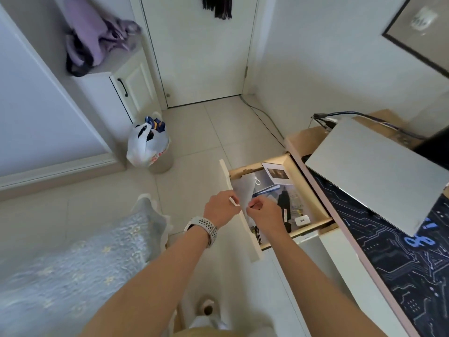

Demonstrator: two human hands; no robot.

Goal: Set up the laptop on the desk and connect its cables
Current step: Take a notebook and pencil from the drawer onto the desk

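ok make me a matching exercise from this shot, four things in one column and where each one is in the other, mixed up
Things:
1. laptop
2. white charger block
3. translucent pouch
4. plastic bag

Places:
A. on the floor by the white cupboard
B. lying closed on the desk
C. pinched between both hands over the drawer
D. inside the open drawer, near its front corner

Pairs: 1-B, 2-D, 3-C, 4-A

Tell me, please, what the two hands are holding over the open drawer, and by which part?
Both the left hand and right hand pinch a translucent plastic bag at its lower end.
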